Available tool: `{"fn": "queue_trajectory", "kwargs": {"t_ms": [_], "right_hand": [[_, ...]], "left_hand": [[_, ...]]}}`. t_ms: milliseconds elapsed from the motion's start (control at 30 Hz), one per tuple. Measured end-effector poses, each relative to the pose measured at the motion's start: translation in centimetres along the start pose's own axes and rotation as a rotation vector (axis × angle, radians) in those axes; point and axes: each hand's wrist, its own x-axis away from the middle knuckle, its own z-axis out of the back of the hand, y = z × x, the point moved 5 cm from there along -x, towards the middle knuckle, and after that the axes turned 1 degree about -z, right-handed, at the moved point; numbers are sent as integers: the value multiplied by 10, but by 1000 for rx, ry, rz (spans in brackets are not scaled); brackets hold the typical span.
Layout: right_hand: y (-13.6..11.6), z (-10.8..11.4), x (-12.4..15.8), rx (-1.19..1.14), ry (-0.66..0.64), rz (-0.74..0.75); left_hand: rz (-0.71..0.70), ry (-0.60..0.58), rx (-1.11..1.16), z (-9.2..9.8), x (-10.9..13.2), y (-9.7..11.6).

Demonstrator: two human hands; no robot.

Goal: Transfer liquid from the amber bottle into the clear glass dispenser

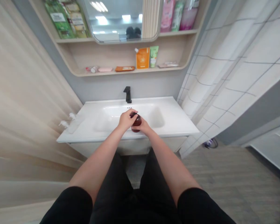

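- Dark red bottle [137,122] held over the front of a white sink [95,107], between both hands.
- The left hand [126,119] is closed over the bottle's top.
- The right hand [143,126] is wrapped around the bottle's side, touching the left hand.
- A black faucet [128,95] stands behind the basin, below a wooden shelf [130,72] holding toiletries.

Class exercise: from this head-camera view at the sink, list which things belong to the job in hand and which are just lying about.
In use: dark red bottle, left hand on it, right hand around it, above the white sink.

Lying about: black faucet, orange pouch, green tube, on the wooden shelf.
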Motion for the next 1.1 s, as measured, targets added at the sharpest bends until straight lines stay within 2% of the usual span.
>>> {"fn": "queue_trajectory", "kwargs": {"t_ms": [133, 267, 400, 467, 633, 833, 967, 1033, 1100], "right_hand": [[2, -1, -1, -9, -39, -21], [0, -3, 0, -32, -63, -2], [-1, -3, 1, -48, -76, 11], [-1, -3, 1, -50, -78, 4], [1, -3, 1, -34, -80, -17], [-3, -4, 2, -61, -94, -5], [0, -3, 1, -64, -67, -18], [1, -4, 0, -80, -90, -13], [2, -5, -1, -82, -112, -7]], "left_hand": [[20, -43, 93, 12, 2, -3], [-23, -81, -29, 12, 6, 4], [8, -7, -99, 8, 4, 4], [38, 3, -48, 8, 1, 0], [87, -57, 194, 15, 0, -12], [96, -41, 121, 13, -2, -15], [102, -158, 316, 8, -6, -18], [116, -135, 289, 9, -7, -19], [138, -59, 202, 12, -6, -19]]}}
